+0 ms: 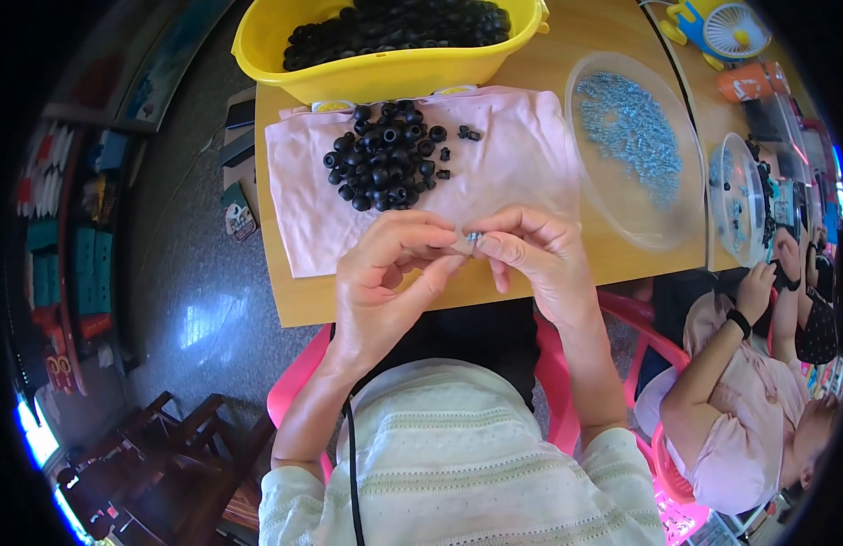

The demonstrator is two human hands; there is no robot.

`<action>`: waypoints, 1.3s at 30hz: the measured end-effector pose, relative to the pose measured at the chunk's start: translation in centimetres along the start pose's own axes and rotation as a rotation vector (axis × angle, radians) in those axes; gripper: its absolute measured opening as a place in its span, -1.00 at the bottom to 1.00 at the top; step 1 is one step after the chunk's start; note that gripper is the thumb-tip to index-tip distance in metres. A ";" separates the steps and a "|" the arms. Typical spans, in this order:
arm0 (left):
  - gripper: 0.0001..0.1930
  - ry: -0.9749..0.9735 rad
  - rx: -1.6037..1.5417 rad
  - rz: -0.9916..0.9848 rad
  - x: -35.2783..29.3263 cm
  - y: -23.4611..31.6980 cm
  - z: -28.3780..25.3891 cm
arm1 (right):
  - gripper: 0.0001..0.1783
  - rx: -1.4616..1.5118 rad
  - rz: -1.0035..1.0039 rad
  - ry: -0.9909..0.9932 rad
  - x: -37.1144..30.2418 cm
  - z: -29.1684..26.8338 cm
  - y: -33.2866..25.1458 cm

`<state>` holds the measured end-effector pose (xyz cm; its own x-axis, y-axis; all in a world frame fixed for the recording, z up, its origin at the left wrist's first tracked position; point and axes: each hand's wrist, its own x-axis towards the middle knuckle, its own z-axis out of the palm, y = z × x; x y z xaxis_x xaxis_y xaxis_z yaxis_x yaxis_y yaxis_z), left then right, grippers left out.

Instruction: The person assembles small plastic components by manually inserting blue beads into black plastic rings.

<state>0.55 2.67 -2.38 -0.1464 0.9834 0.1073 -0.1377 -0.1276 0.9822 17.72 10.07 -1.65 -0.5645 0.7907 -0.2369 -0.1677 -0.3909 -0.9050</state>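
Both hands meet above the front edge of the pink cloth (522, 136), fingertips pinched close together. Between the thumb and finger of my right hand (549, 264) sits a small silvery-blue piece (474, 238). My left hand (376, 273) is closed in a pinch right beside it; what its fingertips grip is too small to tell. Beyond them, a heap of round black parts with holes (385, 155) lies on the cloth. A few smaller black pieces (444, 164) are scattered at its right.
A yellow tub (385, 77) full of black parts stands at the back. To the right, a clear round tray (654, 232) holds many tiny blue pieces. Farther right are another clear tray (726, 241), a small fan (736, 32) and a seated co-worker (731, 382).
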 end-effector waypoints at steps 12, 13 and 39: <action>-0.73 0.029 0.605 0.262 0.6 0.3 0.2 | -0.84 -0.054 -0.018 0.024 -0.6 0.7 0.6; -0.73 0.024 0.606 0.262 0.6 0.2 0.2 | -0.84 -0.051 -0.020 0.027 -0.6 0.6 0.6; -0.85 0.015 0.090 -0.370 1.3 1.2 1.2 | -0.79 -0.820 -0.720 0.150 0.6 0.3 1.0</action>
<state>1.38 3.97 -0.86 -0.1174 0.9588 -0.2588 -0.0979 0.2482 0.9638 17.01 10.03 -2.60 -0.4369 0.7790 0.4497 0.2012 0.5719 -0.7953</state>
